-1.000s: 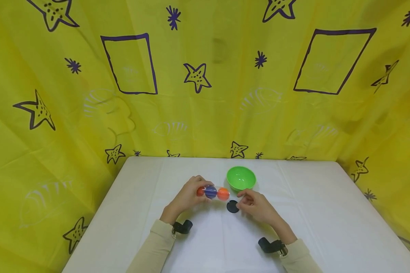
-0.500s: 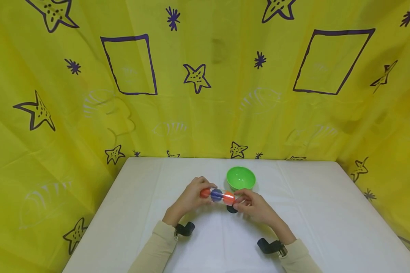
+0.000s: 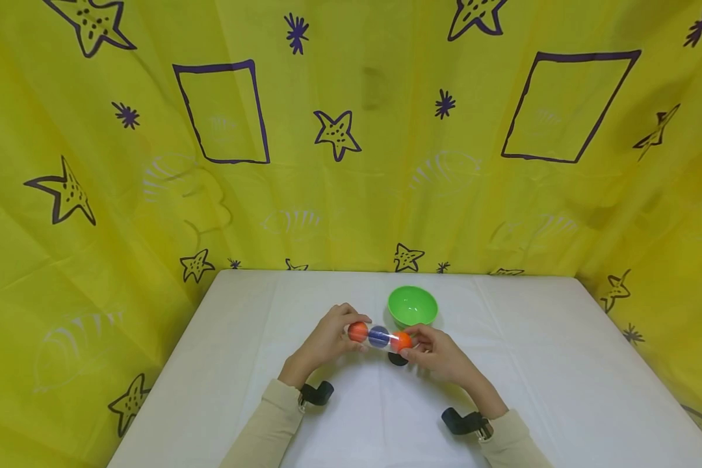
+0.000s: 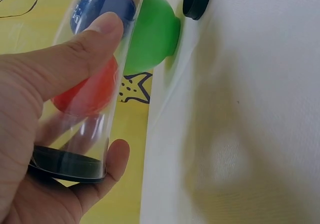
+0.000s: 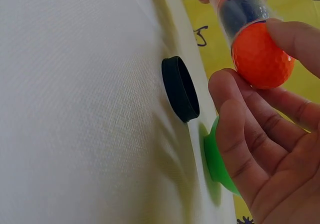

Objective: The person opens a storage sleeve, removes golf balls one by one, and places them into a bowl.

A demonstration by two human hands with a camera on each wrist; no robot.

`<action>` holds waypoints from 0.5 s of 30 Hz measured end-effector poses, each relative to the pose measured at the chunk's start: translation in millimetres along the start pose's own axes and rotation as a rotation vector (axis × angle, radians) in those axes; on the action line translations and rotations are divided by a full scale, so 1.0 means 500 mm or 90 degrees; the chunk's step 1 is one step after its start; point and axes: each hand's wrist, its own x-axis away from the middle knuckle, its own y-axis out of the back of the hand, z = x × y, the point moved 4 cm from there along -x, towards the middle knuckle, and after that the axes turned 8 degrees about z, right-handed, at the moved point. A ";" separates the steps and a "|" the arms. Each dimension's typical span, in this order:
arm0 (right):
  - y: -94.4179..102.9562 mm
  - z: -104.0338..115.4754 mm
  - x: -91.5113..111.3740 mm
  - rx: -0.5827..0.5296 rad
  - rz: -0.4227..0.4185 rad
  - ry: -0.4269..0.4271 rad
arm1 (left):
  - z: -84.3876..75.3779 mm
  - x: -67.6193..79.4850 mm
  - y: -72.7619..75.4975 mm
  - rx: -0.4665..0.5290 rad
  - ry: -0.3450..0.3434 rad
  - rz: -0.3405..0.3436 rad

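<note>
My left hand [image 3: 327, 338] grips a clear plastic tube [image 4: 82, 131] with a black closed end, thumb along its side. Inside lie a red ball [image 4: 90, 91] and a blue ball [image 3: 379, 337]. An orange golf ball [image 5: 262, 59] pokes out of the tube's uncapped end, where my right hand [image 3: 441, 354] pinches it between thumb and fingers. Below that end, a black round cap [image 5: 180, 89] lies on the table, partly hidden by the tube and hand in the head view.
Just behind the hands stands a green bowl [image 3: 412, 305]. A white cloth covers the table [image 3: 269, 292], and a yellow patterned curtain [image 3: 351, 195] hangs around its back and sides.
My left hand has brought the tube rightward to my right hand. The balls have slid toward the uncapped end, and my right fingers have taken hold of the orange golf ball.
</note>
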 end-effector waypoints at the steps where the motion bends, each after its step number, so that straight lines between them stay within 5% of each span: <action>1: 0.000 -0.002 0.000 0.002 0.000 -0.003 | 0.002 0.000 0.000 0.004 0.003 -0.001; 15: 0.010 -0.008 0.001 0.018 -0.049 -0.034 | 0.011 0.002 0.009 0.040 0.004 -0.011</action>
